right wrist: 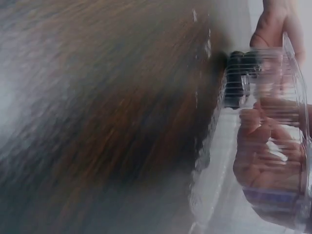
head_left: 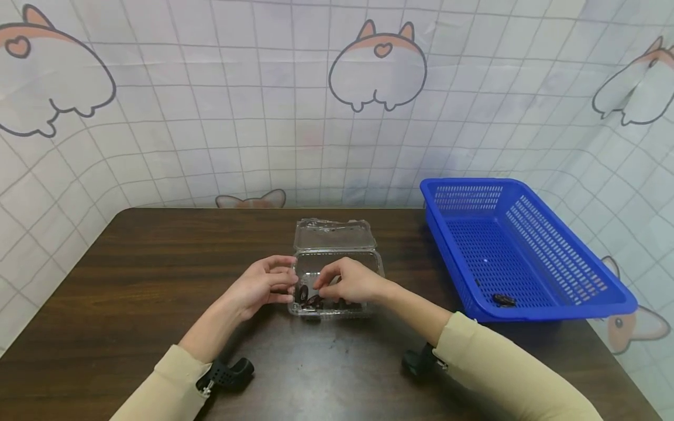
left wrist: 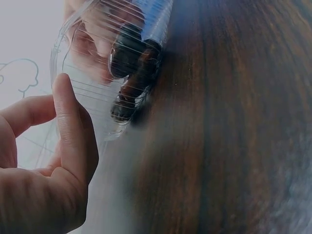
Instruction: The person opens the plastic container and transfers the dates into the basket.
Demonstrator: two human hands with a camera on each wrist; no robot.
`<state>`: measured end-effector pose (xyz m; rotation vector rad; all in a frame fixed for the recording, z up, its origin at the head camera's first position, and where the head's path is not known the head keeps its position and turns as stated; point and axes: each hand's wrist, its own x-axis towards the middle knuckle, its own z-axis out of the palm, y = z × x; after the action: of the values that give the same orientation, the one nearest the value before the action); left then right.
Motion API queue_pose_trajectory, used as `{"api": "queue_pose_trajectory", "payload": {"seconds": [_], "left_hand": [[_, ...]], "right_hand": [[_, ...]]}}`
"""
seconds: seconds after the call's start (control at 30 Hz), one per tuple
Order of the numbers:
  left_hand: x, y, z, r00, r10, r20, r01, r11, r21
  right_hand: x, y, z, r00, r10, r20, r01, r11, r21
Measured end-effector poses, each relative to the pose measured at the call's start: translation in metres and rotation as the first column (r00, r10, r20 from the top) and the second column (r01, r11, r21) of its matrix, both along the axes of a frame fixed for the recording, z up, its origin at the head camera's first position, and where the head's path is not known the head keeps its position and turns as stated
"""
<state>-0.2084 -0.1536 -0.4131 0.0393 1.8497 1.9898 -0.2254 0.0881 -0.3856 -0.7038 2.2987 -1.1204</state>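
A clear plastic clamshell box (head_left: 337, 316) stands on the table with its lid (head_left: 334, 237) folded back. Several glossy dark brown oval pieces (head_left: 303, 293) lie along its near side; through the ribbed wall a dark piece (left wrist: 126, 53) shows large in the left wrist view. My left hand (head_left: 265, 283) touches the box's left side, fingers spread and lightly bent, with fingertips right at the rim. Inside the box, my right hand (head_left: 350, 280) has its thumb and bent fingers just above the pieces; I cannot tell whether a piece is between them.
A blue plastic basket (head_left: 526, 269) stands at the right of the brown wooden table (head_left: 158, 251). One dark oval piece (head_left: 504, 300) lies in its near corner. A white gridded cloth with cartoon dogs hangs behind the table and at both sides.
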Motion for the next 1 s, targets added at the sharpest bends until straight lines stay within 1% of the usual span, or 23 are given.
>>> {"api": "queue_pose_trajectory", "payload": {"seconds": [0.23,0.47,0.53,0.77,1.0], "left_hand": [[-0.001,0.000,0.002,1.000,-0.005,0.000,0.005,1.000,-0.009],[0.000,-0.001,0.003,1.000,0.004,0.004,-0.004,1.000,-0.016],[0.001,-0.001,0.003,1.000,0.007,0.007,-0.007,1.000,-0.018],[0.003,0.001,0.003,1.000,0.009,0.005,-0.009,1.000,-0.013],[0.002,0.000,0.003,1.000,0.019,-0.003,-0.019,1.000,-0.014]], "right_hand": [[0.000,-0.009,0.000,0.999,0.002,-0.046,0.000,0.999,0.037],[0.001,-0.017,-0.005,0.988,0.020,-0.155,-0.004,0.994,0.106],[0.002,-0.018,-0.006,0.988,0.024,-0.155,-0.006,0.994,0.113],[0.000,-0.017,-0.010,0.994,0.037,-0.104,-0.025,0.993,0.112],[-0.002,-0.019,-0.005,0.990,0.071,-0.124,-0.052,0.987,0.153]]}}
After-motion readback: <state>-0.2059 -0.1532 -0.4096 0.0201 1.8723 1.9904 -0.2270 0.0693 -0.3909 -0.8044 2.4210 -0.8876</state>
